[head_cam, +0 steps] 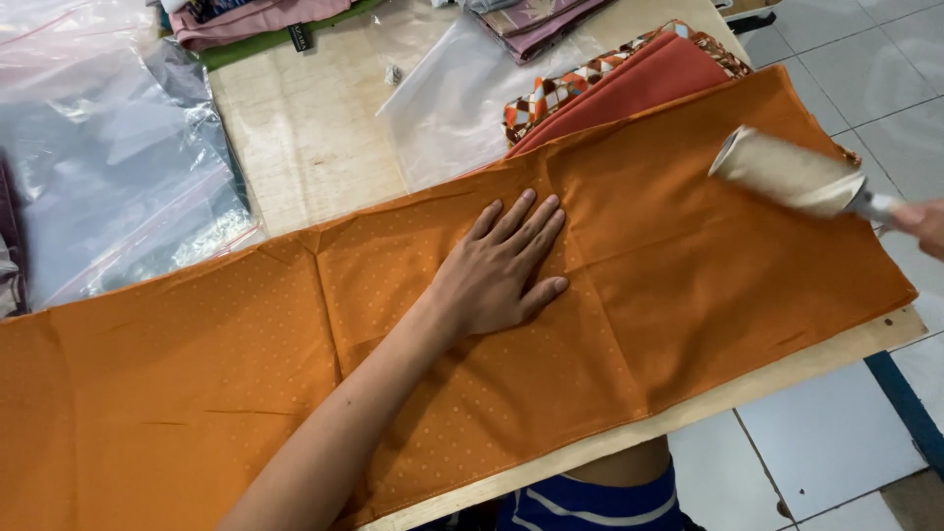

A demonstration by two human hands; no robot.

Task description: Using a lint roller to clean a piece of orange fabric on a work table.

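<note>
One orange cloth [610,295], dotted and creased, is spread flat along the bench [305,128]. It is pressed by the left hand [497,270], grip open-palmed. One lint roller [787,175] is clasped in the right hand [924,226] above the cloth's far end.

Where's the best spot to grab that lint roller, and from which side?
Take the lint roller by its thin handle at the right end, coming from the right, where the right hand holds it. The wide sticky drum lies over the orange cloth.

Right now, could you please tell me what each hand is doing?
Left hand: open, flat on the orange cloth.
Right hand: closed, holding the lint roller.
</note>
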